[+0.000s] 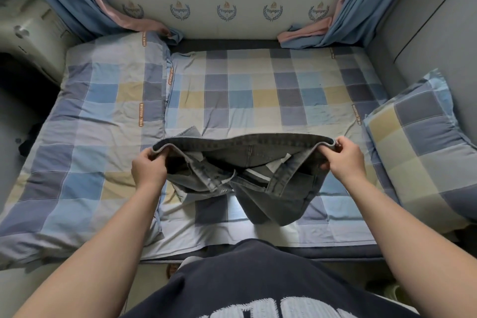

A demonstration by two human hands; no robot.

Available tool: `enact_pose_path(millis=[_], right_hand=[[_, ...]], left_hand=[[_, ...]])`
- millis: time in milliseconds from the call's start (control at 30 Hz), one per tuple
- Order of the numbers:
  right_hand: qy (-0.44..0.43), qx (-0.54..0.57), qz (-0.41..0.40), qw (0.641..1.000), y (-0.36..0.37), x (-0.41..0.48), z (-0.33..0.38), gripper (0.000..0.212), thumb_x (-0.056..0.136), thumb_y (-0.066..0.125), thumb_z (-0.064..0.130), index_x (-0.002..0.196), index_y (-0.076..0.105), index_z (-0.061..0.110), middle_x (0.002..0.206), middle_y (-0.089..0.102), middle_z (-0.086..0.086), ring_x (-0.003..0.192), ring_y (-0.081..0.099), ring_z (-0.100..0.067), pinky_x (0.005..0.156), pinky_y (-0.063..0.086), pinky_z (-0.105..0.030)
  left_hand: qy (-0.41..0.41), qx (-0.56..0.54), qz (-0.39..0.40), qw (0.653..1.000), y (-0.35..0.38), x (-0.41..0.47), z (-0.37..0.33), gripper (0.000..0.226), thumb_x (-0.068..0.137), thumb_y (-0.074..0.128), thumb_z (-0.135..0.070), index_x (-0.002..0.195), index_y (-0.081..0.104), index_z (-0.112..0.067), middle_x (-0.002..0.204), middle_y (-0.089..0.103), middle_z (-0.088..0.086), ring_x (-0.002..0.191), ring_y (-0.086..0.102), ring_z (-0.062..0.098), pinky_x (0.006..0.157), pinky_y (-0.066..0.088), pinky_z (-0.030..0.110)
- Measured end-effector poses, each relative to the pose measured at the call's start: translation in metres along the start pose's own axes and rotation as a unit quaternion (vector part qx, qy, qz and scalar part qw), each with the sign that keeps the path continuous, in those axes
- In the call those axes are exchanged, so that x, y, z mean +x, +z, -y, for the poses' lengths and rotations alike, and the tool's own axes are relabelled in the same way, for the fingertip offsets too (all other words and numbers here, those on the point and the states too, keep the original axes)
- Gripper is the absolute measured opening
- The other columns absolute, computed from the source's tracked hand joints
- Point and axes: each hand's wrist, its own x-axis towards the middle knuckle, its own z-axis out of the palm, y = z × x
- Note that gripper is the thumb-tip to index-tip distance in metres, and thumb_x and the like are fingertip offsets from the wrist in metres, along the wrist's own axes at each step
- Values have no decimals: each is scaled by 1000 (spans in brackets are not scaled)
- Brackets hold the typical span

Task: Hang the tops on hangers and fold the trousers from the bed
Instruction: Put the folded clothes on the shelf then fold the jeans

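Left grip (pixel 148 168) and right grip (pixel 343 160) pinch the jeans (pixel 258 155) (waistband stretched taut).

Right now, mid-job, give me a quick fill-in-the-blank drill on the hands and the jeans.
1. The left hand and the right hand each grip the jeans by the ____.
2. The fly of the jeans is ____.
3. The curtains behind the bed are blue and ____.

Missing words: waistband; open; pink.
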Motion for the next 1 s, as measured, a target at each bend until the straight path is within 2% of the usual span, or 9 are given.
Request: enact_pose_path(millis=[100,167,300,400,467,600,733,867,1000], right_hand=[[-76,-59,-36,995,-9,20,30,41,86,74,38,71,49,10,64,57,-4,60,52,-23,56,40,-36],[-93,-33,-57,993,-16,34,59,47,83,77,38,62,43,13,56,46,1,54,41,-18,52,31,-35],[-75,90,-54,992,-39,64,133,44,79,82,36,56,51,14,53,49,1,44,40,-11,45,32,-26],[-61,210,-42,975,-69,86,206,26,80,82,24,65,63,14,61,58,-2,34,44,-7,37,38,-17],[-86,240,-44,966,-96,96,258,23,82,79,20,69,62,14,67,58,-4,36,47,-8,38,41,-17],[-224,102,-115,962,-153,95,354,35,83,76,33,60,57,14,59,56,0,51,49,-14,49,38,-26],[-266,61,-174,946,-194,85,437,38,83,74,36,59,57,13,57,55,0,55,50,-15,50,36,-28],[-220,149,-153,952,-225,74,509,30,81,79,31,72,60,9,64,60,-2,54,54,-17,47,38,-25],[-165,289,-63,941,-253,55,566,20,81,83,17,71,67,10,45,60,-3,32,47,-10,34,39,-16]], left_hand=[[41,135,-43,989,4,18,-28,25,93,63,-42,91,68,-17,112,63,16,109,55,39,96,45,45],[69,128,-85,986,4,29,-60,26,94,63,-43,91,66,-17,121,56,15,115,50,40,98,41,47],[145,-25,-58,987,-3,55,-139,24,99,60,-29,96,64,-6,98,68,16,97,63,37,81,42,36],[199,-51,-110,972,-23,74,-217,23,100,57,-27,101,64,-6,106,71,20,101,63,39,85,45,38],[238,-60,-142,959,-42,84,-274,23,101,56,-28,104,65,-7,109,71,18,104,63,38,88,46,38],[286,-64,-179,939,-93,98,-386,28,100,56,-30,109,68,-6,112,70,18,107,63,39,94,48,41],[309,-57,-216,924,-141,94,-474,29,100,56,-26,114,68,-5,117,69,19,111,62,40,97,47,39],[255,-69,-223,938,-178,87,-541,38,99,54,-25,128,63,-1,129,64,22,121,58,40,103,45,38],[165,-140,-161,963,-204,75,-581,46,98,52,-23,134,54,5,135,60,20,120,60,36,97,50,37]])
